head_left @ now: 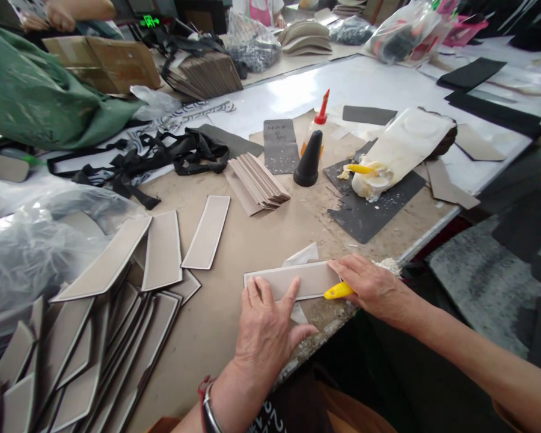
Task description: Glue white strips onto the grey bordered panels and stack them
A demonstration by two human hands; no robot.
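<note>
A beige rectangular panel (313, 279) with a pale border lies flat near the table's front edge. My left hand (265, 319) presses on its left part, fingers spread and thumb apart. Over the panel's right end is my right hand (365, 282), curled around a yellow plastic-handled tool (338, 291); the tool's working end is hidden. Its fingertips touch the panel's upper right corner. A scrap of white paper or film (302, 254) pokes out from beneath the panel.
Many bordered panels (162, 252) pile up at left. A stack of plain strips (256, 183), a black cone (309, 159), a red-tipped bottle (322, 111) and a glue-smeared white container (403, 150) stand beyond my hands. Another person's hands (49, 15) show at upper left.
</note>
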